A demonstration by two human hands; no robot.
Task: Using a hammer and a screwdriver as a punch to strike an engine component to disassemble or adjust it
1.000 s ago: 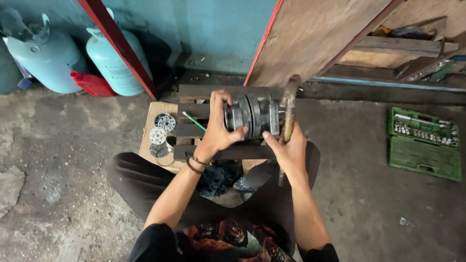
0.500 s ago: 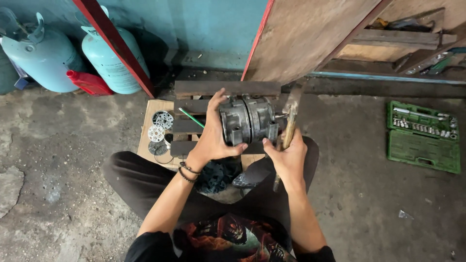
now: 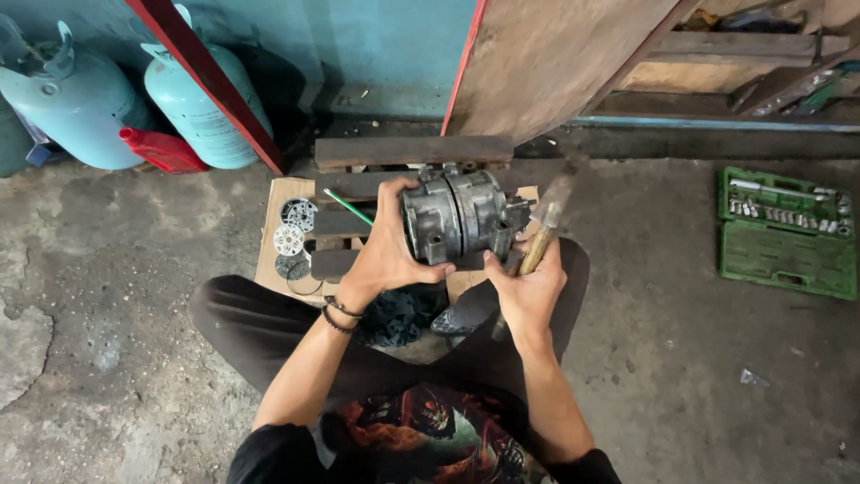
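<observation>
Gripping the compressor body [image 3: 457,215], the left hand [image 3: 390,255] has tilted it nearer; a wooden-handled hammer [image 3: 542,237] stays clasped in the right hand [image 3: 528,287].

Layout of the floor around the seated person. Centre: grey ribbed metal cylindrical housing [image 3: 457,215], held above a dark slatted wooden pallet [image 3: 408,152] between the left hand [image 3: 390,251] and right hand [image 3: 528,287]; the right hand also grips a wooden-handled hammer [image 3: 542,235]. Left of the pallet: round metal discs [image 3: 291,237] on a cardboard sheet [image 3: 273,224]. Far left: two pale green gas cylinders [image 3: 202,108]. Right, well apart: open green plastic socket-set case [image 3: 786,233].
</observation>
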